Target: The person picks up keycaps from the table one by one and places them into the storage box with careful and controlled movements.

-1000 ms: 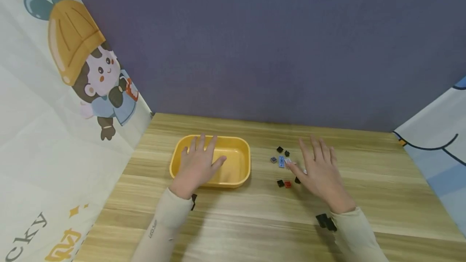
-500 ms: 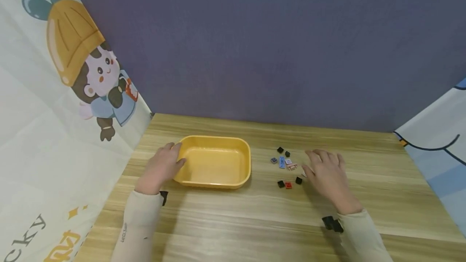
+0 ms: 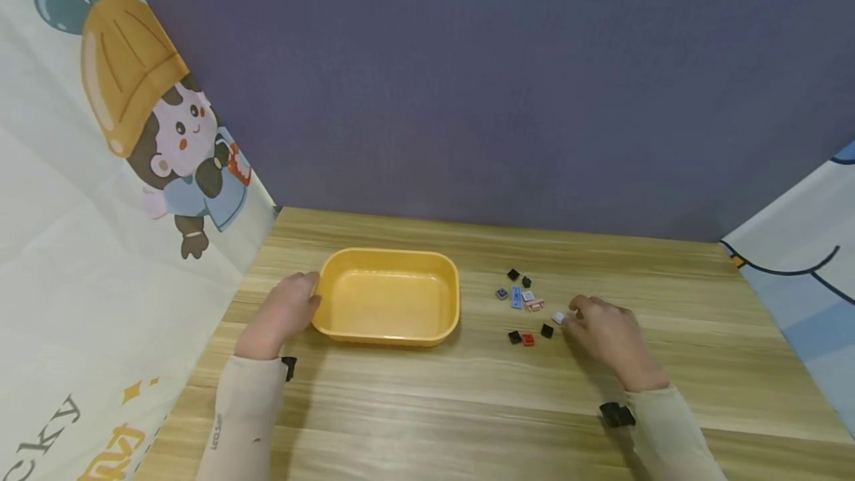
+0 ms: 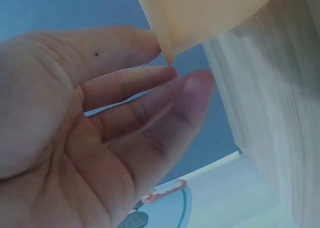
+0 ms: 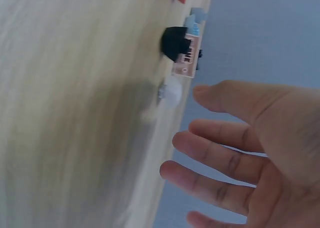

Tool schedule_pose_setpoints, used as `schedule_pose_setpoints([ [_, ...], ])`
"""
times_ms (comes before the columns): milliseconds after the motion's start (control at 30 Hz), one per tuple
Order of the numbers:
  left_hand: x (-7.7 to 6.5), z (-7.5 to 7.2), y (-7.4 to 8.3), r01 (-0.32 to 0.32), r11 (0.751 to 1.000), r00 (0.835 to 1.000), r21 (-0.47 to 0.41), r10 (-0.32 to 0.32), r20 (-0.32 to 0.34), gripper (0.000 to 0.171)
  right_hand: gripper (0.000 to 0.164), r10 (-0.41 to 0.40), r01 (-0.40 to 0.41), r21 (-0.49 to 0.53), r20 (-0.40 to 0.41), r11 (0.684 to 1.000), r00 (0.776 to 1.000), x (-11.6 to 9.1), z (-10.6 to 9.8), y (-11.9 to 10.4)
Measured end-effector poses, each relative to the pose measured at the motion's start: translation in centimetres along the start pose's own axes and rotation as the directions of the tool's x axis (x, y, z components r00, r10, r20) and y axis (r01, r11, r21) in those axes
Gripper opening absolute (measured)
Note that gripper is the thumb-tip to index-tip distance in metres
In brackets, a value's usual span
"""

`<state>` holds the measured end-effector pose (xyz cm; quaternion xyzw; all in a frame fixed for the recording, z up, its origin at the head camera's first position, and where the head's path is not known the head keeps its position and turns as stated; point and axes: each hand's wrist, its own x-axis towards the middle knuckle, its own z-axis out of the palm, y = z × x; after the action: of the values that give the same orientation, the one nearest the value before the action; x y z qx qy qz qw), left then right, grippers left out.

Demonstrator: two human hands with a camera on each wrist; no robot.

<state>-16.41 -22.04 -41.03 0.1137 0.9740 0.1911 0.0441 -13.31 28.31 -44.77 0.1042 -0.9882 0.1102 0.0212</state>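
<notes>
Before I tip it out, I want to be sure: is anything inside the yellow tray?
Nothing shows inside the yellow tray; its floor looks bare. The near wall hides a thin strip of floor. The left hand touches its left rim.

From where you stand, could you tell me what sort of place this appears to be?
Probably a small screened-off tabletop work booth, not a lived-in room. A wooden table is closed in by a plain purple back panel and cartoon-printed cloth at the sides. On it sit only a yellow tray and small toy bricks.
</notes>
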Motion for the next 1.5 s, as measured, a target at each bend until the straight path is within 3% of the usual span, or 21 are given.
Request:
schedule_pose_setpoints([
  [300, -0.3, -0.3, 0.1, -0.001, 0.997, 1.000, -0.079, 0.000, -0.021, 0.037, 0.014, 0.009, -0.010, 0.005, 0.041, 1.000, 0.999, 0.4, 1.3, 0.8],
  [633, -0.1, -0.4, -0.1, 0.004, 0.997, 0.999, -0.083, -0.007, -0.040, 0.036, 0.014, 0.053, -0.054, 0.015, 0.045, 0.998, 0.998, 0.8, 1.8, 0.8],
  [967, 0.1, -0.4, -0.1, -0.009, 0.998, 0.998, -0.069, 0.005, -0.055, 0.035, 0.015, 0.040, -0.041, 0.009, 0.024, 0.999, 0.999, 0.8, 1.9, 0.8],
  [1233, 0.0, -0.4, 0.0, 0.017, 0.996, 0.999, -0.085, -0.021, -0.044, 0.036, 0.015, 0.052, -0.053, 0.015, 0.035, 0.999, 0.998, 0.8, 2.1, 0.8],
  [1500, -0.2, -0.3, 0.1, 0.019, 0.996, 0.999, -0.082, -0.022, -0.044, 0.036, 0.019, 0.013, -0.012, 0.039, -0.031, 0.999, 0.999, 0.8, 1.4, 0.2],
])
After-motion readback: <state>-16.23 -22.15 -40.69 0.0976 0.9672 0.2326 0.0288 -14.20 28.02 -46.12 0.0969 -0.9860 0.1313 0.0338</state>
